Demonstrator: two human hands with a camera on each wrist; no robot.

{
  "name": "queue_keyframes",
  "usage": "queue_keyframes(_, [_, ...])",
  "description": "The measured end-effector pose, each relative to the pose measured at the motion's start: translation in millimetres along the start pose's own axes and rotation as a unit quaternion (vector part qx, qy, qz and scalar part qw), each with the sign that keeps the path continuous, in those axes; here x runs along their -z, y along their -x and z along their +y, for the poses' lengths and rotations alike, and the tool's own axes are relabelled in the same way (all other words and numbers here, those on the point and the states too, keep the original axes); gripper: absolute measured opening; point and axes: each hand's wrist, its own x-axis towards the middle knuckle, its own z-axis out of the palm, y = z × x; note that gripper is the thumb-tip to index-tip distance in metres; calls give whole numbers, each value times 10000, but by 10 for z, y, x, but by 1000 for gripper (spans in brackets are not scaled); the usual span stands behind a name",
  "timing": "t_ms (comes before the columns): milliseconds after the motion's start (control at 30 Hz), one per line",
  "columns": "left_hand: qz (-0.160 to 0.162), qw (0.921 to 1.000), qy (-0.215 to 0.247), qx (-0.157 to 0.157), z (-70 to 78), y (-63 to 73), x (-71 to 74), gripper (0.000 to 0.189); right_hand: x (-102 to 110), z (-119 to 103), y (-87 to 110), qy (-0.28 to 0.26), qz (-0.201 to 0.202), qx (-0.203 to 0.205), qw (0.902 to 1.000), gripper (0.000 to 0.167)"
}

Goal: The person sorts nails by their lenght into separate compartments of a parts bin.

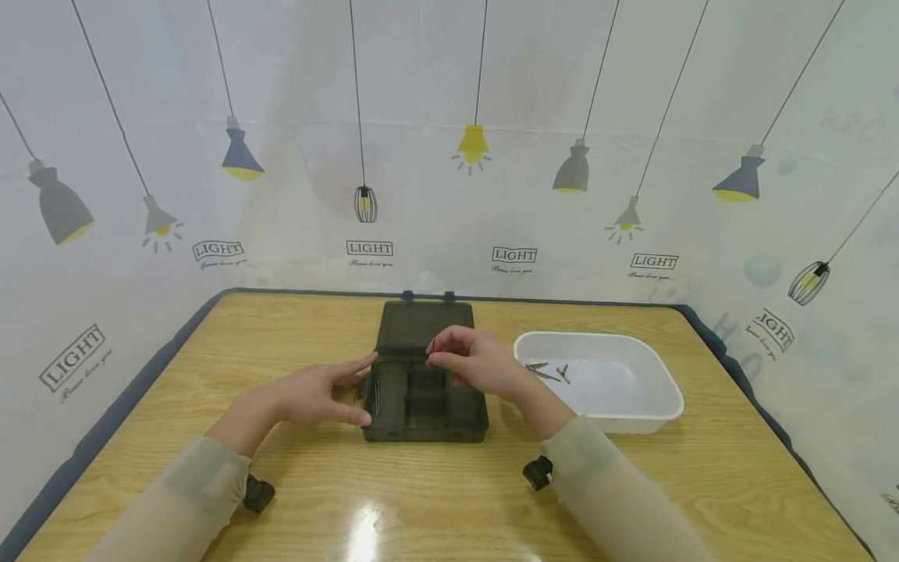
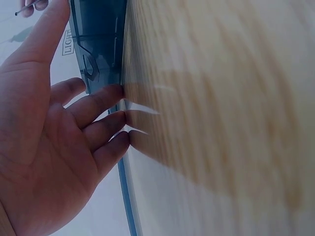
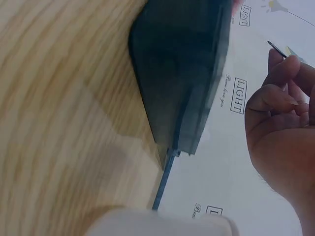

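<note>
A dark, see-through plastic box (image 1: 426,435) stands on the table with its lid (image 1: 426,324) laid back. Thin metal pieces (image 1: 377,398) lie in its long left compartment. My left hand (image 1: 309,396) rests at the box's left side, thumb near the front corner and index finger by the hinge; the other fingertips reach down to the tabletop in the left wrist view. Above the box's smaller compartments, my right hand (image 1: 485,363) pinches a thin nail-like metal piece (image 3: 276,48) between thumb and fingertips. Its pointed end sticks out in the right wrist view.
A white plastic basin (image 1: 670,406) stands to the right, close to my right forearm. Several loose metal pieces (image 1: 544,372) lie in its left end. Behind the wooden table (image 1: 316,499) hangs a white printed curtain (image 1: 435,211).
</note>
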Motion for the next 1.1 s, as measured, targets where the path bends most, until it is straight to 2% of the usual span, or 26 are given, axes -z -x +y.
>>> queue_keyframes(100, [10, 10000, -11, -2, 1, -3, 0, 111, -71, 15, -42, 87, 7, -39, 10000, 26])
queue_keyframes(367, [4, 10000, -28, -17, 7, 5, 0, 111, -226, 65, -128, -199, -157, -154, 9996, 22])
queue_keyframes(667, [17, 10000, -89, 19, 20, 13, -3, 111, -428, 77, -175, -289, -344, -528, 9976, 16])
queue_keyframes(933, [18, 9999, -111, 12, 7, 6, -4, 110, -476, 91, -194, -214, -248, -612, 9976, 14])
queue_keyframes(1100, [27, 9999, -114, -15, 3, 0, -5, 111, -483, 85, -186, -158, -233, -634, 9976, 20])
